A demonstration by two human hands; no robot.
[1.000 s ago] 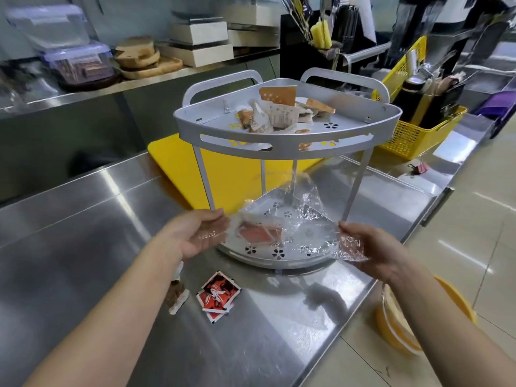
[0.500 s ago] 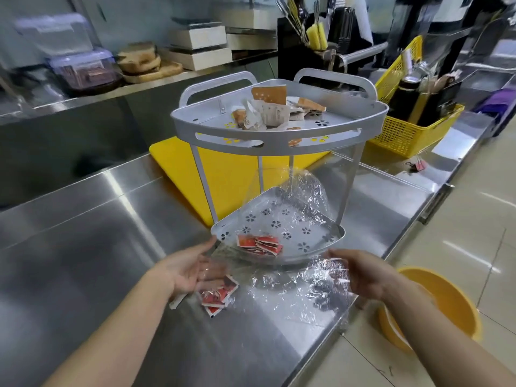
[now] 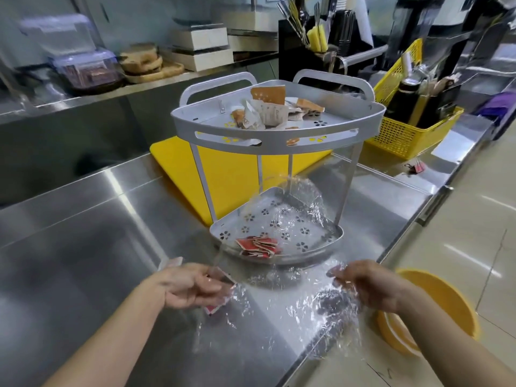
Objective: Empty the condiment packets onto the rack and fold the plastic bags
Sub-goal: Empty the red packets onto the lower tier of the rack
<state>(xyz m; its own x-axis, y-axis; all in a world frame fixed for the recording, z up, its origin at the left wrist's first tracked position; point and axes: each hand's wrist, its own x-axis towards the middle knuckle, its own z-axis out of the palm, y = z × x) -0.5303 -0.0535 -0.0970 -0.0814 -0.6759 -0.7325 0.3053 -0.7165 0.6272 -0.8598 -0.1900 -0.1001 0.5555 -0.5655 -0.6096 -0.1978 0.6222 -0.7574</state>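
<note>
We see a bright scene, with white streaks glaring off the brushed stainless-steel counter left of the grey two-tier metal corner rack and off the pale floor tiles to its right. In front of the rack the crumpled clear plastic bag sparkles with highlights. Behind and left of the rack the clear lidded storage boxes are blurred, and our wide lens bows straight lines near the edges.

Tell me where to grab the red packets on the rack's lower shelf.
Pinch the pile of red packets by its near edge, coming in low from the front: they lie flat just behind the front rim of the lower shelf, and the top shelf blocks a reach from above.
</note>
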